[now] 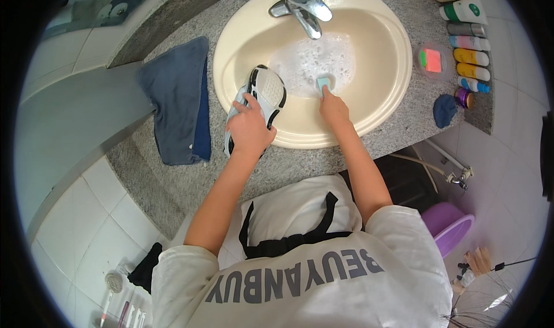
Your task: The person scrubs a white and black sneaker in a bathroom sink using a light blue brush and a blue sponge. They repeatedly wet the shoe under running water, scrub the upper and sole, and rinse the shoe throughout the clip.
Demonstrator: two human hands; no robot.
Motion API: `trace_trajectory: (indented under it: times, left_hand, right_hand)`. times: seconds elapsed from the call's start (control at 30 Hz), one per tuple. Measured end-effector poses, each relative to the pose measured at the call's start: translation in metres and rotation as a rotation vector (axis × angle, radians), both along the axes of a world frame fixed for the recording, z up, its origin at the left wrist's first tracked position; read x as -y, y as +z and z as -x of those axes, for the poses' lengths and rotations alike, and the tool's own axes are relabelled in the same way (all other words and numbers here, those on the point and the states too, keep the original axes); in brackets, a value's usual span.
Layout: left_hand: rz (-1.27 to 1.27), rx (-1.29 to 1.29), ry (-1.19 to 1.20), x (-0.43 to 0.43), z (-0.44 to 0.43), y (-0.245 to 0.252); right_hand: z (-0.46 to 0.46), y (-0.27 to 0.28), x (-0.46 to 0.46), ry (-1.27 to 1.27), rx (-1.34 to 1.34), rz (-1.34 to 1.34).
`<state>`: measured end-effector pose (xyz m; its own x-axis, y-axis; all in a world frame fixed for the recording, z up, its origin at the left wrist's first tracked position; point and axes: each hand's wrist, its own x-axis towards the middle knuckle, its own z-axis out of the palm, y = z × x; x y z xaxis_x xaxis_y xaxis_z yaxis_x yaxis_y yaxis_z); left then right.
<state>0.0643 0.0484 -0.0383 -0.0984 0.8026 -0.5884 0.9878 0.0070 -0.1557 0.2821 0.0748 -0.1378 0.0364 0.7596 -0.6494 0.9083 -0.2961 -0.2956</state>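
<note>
My left hand (252, 126) grips a white shoe with black trim (270, 86) at the left rim of the cream washbasin (400, 92). The shoe lies on its side with its textured sole turned up toward the basin. Between the fingers of my right hand (335, 110) is a small light-blue block (323, 83), perhaps a brush or sponge. Its far end meets white suds (309, 59) in the bottom of the basin. Above the suds hangs a chrome mixer tap (305, 9).
A folded blue-grey cloth (181, 107) lies on the granite counter (233, 176) at left. Several bottles and tubes (471, 57) line the right wall, near a clear dish with a pink-orange sponge (433, 60) and a dark blue cloth (445, 110). Below stands a purple basin (448, 228).
</note>
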Motion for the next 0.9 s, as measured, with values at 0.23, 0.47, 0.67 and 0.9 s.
trace_trajectory:
  times: [0.23, 0.47, 0.67, 0.9]
  left_hand:
    - [-0.051, -0.022, -0.010, 0.006, 0.001, -0.004]
    - [-0.095, -0.032, -0.030, 0.008, -0.002, -0.011]
    - [-0.095, -0.020, -0.041, 0.008, -0.001, -0.012]
    - [-0.119, 0.029, -0.034, 0.007, 0.004, -0.016]
  right_hand:
    - [0.049, 0.105, 0.070, 0.042, -0.560, -0.133]
    - [0.075, 0.123, 0.060, 0.053, -0.366, -0.046]
    - [0.084, 0.125, 0.069, 0.140, -0.307, -0.100]
    - [0.088, 0.130, 0.064, 0.117, -0.283, -0.004]
